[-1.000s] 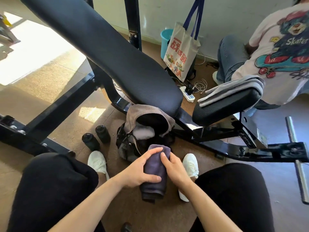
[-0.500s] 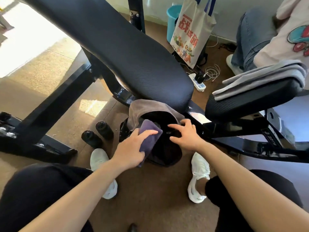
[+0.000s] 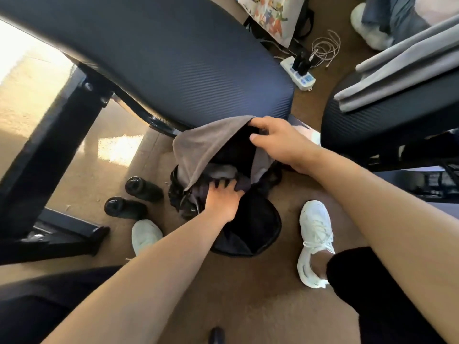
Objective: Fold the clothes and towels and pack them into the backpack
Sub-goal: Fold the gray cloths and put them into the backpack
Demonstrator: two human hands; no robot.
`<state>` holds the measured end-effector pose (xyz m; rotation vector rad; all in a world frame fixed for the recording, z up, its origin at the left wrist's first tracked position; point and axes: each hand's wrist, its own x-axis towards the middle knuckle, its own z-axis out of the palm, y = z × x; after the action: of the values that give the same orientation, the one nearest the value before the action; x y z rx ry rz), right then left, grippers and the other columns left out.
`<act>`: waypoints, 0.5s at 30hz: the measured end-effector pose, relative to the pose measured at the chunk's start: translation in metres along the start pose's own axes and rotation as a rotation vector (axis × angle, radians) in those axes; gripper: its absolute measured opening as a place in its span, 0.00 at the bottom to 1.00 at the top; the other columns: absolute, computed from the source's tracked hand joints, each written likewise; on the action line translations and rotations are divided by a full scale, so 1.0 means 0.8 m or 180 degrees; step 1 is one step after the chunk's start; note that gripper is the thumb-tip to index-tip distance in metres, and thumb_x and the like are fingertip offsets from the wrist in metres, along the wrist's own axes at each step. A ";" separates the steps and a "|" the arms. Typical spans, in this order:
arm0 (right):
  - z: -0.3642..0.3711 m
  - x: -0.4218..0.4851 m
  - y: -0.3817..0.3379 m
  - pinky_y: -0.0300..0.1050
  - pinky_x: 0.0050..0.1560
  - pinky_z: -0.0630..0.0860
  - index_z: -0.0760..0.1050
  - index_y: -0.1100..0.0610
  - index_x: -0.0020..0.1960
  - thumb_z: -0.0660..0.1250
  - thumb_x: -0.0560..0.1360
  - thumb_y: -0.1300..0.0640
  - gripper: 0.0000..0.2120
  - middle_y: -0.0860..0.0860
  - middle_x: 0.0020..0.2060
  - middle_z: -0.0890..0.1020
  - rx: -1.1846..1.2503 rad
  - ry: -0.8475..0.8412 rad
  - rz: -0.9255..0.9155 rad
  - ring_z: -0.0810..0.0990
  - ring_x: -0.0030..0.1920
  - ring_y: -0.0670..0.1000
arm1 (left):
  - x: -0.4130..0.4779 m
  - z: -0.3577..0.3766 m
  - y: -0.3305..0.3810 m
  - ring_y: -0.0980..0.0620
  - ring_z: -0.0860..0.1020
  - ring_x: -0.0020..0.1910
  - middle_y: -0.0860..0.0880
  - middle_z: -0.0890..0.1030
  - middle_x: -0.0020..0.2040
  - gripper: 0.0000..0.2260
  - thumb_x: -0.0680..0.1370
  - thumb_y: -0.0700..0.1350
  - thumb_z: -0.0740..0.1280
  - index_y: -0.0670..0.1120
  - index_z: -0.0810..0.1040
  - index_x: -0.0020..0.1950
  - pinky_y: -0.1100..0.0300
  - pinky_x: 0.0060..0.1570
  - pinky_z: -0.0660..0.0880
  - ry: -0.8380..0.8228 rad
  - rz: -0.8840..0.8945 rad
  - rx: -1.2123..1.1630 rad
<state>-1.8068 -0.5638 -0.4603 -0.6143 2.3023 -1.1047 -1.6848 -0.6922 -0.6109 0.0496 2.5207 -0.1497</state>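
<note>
A black backpack (image 3: 258, 229) stands open on the floor between my feet, its grey-lined top flap (image 3: 206, 142) lifted. My right hand (image 3: 278, 142) grips the flap's edge and holds the opening wide. My left hand (image 3: 223, 197) reaches into the opening and presses on a folded purple towel (image 3: 242, 183), its fingers spread over the cloth. A white garment (image 3: 222, 171) lies deeper inside the bag. Folded grey clothes (image 3: 407, 63) rest on the black bench seat (image 3: 387, 127) at the right.
A large padded bench back (image 3: 154, 58) and its black steel frame (image 3: 57, 150) overhang the bag. Two black bottles (image 3: 135, 196) lie on the floor at the left. A power strip (image 3: 299, 75) with cables, a tote bag (image 3: 270, 16) and another person's shoe (image 3: 367, 26) sit at the back.
The purple towel went from in front of my knees into the backpack. My left hand pushed it down inside. My right hand let go of it and took the flap. My view moved closer.
</note>
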 end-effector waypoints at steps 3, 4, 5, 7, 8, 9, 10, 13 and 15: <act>0.000 0.005 0.004 0.47 0.70 0.73 0.82 0.55 0.64 0.64 0.80 0.62 0.15 0.49 0.58 0.83 0.0677 -0.0005 0.0134 0.80 0.61 0.47 | 0.014 0.030 -0.006 0.38 0.51 0.81 0.45 0.52 0.82 0.30 0.78 0.48 0.67 0.58 0.63 0.79 0.37 0.77 0.50 -0.0296 0.0032 -0.0222; -0.001 0.005 0.004 0.48 0.70 0.73 0.82 0.56 0.63 0.64 0.80 0.62 0.14 0.49 0.58 0.84 0.0830 -0.0006 0.0190 0.81 0.62 0.46 | 0.014 0.035 -0.006 0.39 0.52 0.81 0.45 0.54 0.82 0.28 0.78 0.49 0.67 0.59 0.65 0.78 0.37 0.77 0.50 -0.0307 0.0025 -0.0320; 0.000 0.006 0.005 0.45 0.68 0.75 0.83 0.57 0.61 0.64 0.79 0.61 0.14 0.52 0.58 0.85 0.0974 -0.0003 0.0234 0.81 0.61 0.46 | 0.013 0.037 -0.005 0.39 0.56 0.79 0.45 0.58 0.81 0.26 0.78 0.50 0.66 0.59 0.68 0.76 0.37 0.76 0.52 -0.0309 0.0010 -0.0448; 0.001 0.006 0.000 0.39 0.55 0.75 0.81 0.66 0.58 0.63 0.79 0.61 0.13 0.63 0.57 0.84 0.1130 0.0021 0.0367 0.80 0.53 0.46 | 0.005 0.040 -0.003 0.41 0.67 0.74 0.45 0.66 0.76 0.20 0.78 0.50 0.65 0.60 0.75 0.70 0.37 0.73 0.55 -0.0421 -0.0011 -0.0714; 0.001 0.006 -0.005 0.40 0.49 0.72 0.78 0.71 0.56 0.63 0.78 0.60 0.15 0.67 0.56 0.82 0.1191 0.0056 0.0402 0.77 0.49 0.48 | -0.001 0.044 -0.002 0.41 0.71 0.70 0.45 0.68 0.73 0.18 0.77 0.49 0.65 0.60 0.78 0.67 0.36 0.71 0.56 -0.0515 -0.0004 -0.0788; 0.000 0.007 -0.008 0.42 0.48 0.68 0.76 0.73 0.53 0.63 0.76 0.57 0.17 0.66 0.52 0.83 0.1278 0.0087 0.0450 0.74 0.47 0.49 | -0.007 0.049 -0.001 0.41 0.73 0.67 0.45 0.70 0.71 0.17 0.77 0.48 0.65 0.59 0.80 0.64 0.36 0.70 0.57 -0.0602 0.0019 -0.0813; 0.000 0.006 -0.012 0.43 0.47 0.67 0.77 0.71 0.48 0.64 0.76 0.56 0.16 0.61 0.46 0.82 0.1325 0.0095 0.0503 0.73 0.46 0.49 | -0.013 0.053 -0.003 0.40 0.75 0.65 0.45 0.70 0.69 0.15 0.76 0.46 0.65 0.58 0.81 0.61 0.36 0.69 0.58 -0.0659 0.0040 -0.0822; -0.001 0.005 -0.018 0.38 0.42 0.69 0.77 0.59 0.43 0.63 0.81 0.59 0.09 0.51 0.41 0.76 0.1343 0.0104 0.0596 0.75 0.44 0.45 | -0.018 0.052 -0.022 0.39 0.76 0.60 0.47 0.71 0.61 0.09 0.77 0.43 0.64 0.56 0.79 0.52 0.37 0.66 0.61 -0.0695 -0.0001 -0.1037; -0.004 0.003 -0.019 0.40 0.44 0.69 0.78 0.65 0.48 0.62 0.82 0.60 0.09 0.57 0.44 0.76 0.1200 0.0144 0.0566 0.74 0.47 0.47 | -0.013 0.044 -0.041 0.38 0.75 0.61 0.46 0.70 0.61 0.08 0.77 0.43 0.63 0.55 0.75 0.53 0.38 0.65 0.63 -0.0668 -0.0027 -0.1119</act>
<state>-1.8077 -0.5719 -0.4470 -0.2370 2.0584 -1.4250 -1.6585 -0.7288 -0.6306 -0.1128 2.3021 0.2721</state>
